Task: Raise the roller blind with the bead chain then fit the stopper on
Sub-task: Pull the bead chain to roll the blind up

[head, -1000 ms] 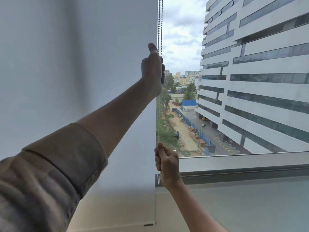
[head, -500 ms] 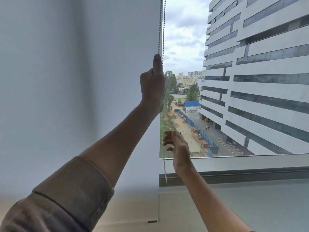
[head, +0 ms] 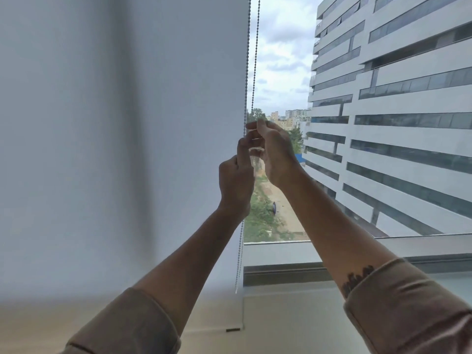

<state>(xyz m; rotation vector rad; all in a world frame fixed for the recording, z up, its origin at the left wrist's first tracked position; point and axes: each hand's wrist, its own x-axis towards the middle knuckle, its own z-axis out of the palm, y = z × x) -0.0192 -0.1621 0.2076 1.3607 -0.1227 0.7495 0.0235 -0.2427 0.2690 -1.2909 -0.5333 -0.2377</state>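
Note:
The white roller blind (head: 127,149) covers the left part of the window, and its bottom bar (head: 233,329) hangs low near the sill. The bead chain (head: 247,60) drops in two strands along the blind's right edge. My left hand (head: 236,185) is closed on the chain, whose lower loop hangs below my wrist. My right hand (head: 275,154) is just above and to the right, touching the left hand, with its fingertips pinched on the right strand. A small pale clear piece (head: 256,150) shows between the two hands; I cannot tell what it is.
The window frame and grey sill (head: 383,259) run across the lower right. Through the uncovered glass I see a tall office building (head: 396,123) and a street far below. A beige ledge (head: 281,323) lies under the blind.
My left hand has come down along the chain from high up. My right hand has let go low on the chain, risen and closed in beside the left hand.

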